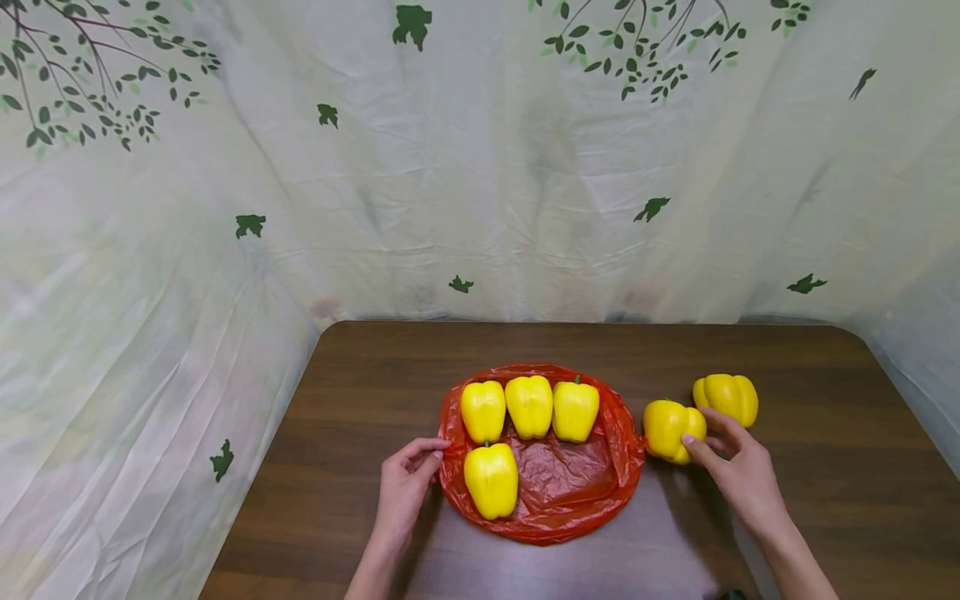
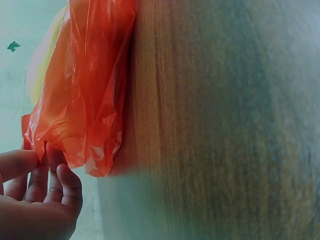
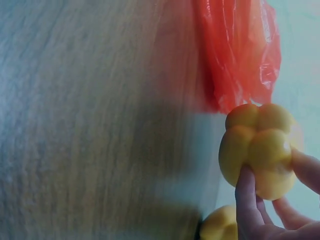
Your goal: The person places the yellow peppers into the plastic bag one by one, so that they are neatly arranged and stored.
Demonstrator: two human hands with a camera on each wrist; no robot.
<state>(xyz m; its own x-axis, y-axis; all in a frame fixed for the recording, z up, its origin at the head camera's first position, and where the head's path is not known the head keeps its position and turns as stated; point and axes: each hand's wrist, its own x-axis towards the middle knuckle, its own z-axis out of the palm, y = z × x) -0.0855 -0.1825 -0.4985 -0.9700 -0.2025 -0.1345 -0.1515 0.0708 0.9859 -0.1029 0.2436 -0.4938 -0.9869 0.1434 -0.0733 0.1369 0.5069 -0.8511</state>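
Note:
My left hand (image 1: 405, 483) pinches the left edge of a red plastic bag (image 1: 558, 529), which is spread in an oval with its rim rolled out. Thumb and fingers on the bag's edge show in the left wrist view (image 2: 45, 185). Inside the bag lie several yellow bell peppers, three in a back row and one bell pepper (image 1: 491, 481) at the front left. Just off the bag's right end, my right hand (image 1: 738, 471) grips another yellow bell pepper (image 1: 671, 429). The right wrist view shows its lobed bottom (image 3: 260, 150) between thumb and fingers.
One more yellow bell pepper (image 1: 727, 398) lies on the wooden table (image 1: 847, 433) behind my right hand. A pale curtain (image 1: 495, 167) printed with leaves hangs behind the table and along its sides. A small dark object (image 1: 733, 594) shows at the bottom edge.

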